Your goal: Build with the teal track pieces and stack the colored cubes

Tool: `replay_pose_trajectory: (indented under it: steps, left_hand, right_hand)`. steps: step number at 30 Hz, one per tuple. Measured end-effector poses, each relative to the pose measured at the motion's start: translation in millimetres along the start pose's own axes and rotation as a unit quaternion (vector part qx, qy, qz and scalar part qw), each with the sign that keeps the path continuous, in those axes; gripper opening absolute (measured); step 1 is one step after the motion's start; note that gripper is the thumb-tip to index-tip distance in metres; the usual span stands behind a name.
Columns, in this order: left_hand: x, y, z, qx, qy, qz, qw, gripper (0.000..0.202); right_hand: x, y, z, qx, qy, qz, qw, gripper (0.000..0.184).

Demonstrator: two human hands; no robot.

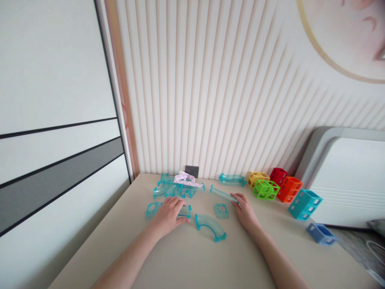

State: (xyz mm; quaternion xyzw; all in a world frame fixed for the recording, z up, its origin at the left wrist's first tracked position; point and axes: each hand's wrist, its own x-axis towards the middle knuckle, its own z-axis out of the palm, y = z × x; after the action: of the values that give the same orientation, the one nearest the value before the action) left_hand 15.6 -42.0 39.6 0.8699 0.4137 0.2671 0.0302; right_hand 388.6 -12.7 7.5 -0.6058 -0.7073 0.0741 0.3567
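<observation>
My left hand (171, 213) is curled over a short translucent teal track piece (186, 211), thumb at its near side and fingers at its far side. The fingers of my right hand (244, 208) close on the right end of a long straight teal track piece (221, 194), which slants across the table. Between my hands lie a curved teal track piece (211, 225) and a square teal connector plate (221, 210). Another teal connector plate (152, 208) is just left of my left hand, partly hidden by it.
Several teal track pieces (162, 188) lie in a group at the back left, with a folded pink patterned strip (184, 178) on top. More teal track (232, 179) is by the wall. Coloured open cubes, including a green cube (266, 189) and a blue cube (321, 233), line the right.
</observation>
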Motion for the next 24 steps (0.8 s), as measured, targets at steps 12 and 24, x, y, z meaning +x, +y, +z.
replay_pose_trajectory:
  steps: [12,24]
  left_hand:
    - [2.4,1.2,-0.1,-0.024,0.126,0.034,0.991,0.036]
    - [-0.5,-1.8,-7.8,-0.051,0.367,-0.04,0.928,0.049]
  right_hand:
    - [-0.6,-1.9,3.1,0.036,0.039,-0.013,0.999,0.037]
    - [0.0,-10.1,0.6,0.05,0.098,-0.022,0.994,0.034]
